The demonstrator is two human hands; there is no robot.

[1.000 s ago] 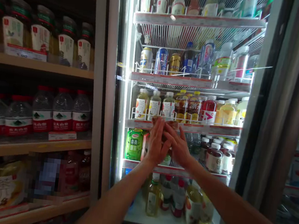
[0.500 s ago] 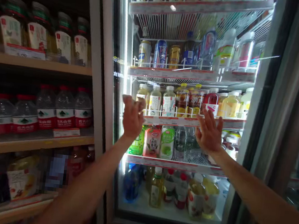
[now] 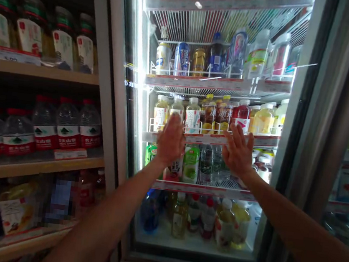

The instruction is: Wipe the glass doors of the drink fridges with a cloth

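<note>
open room parts left hand (image 3: 170,143) from right hand (image 3: 239,152), shelf edge (image 3: 203,139) seemingly behind.

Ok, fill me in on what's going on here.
A person holds both bare hands up in front of a lit drinks cooler. The left hand is blurred and partly covers a pale-labelled bottle; the right hand is open, its fingers spread just below a red bottle in this view. No drink can be seen in either hand. Whether the hands touch anything is hard to tell.
</note>
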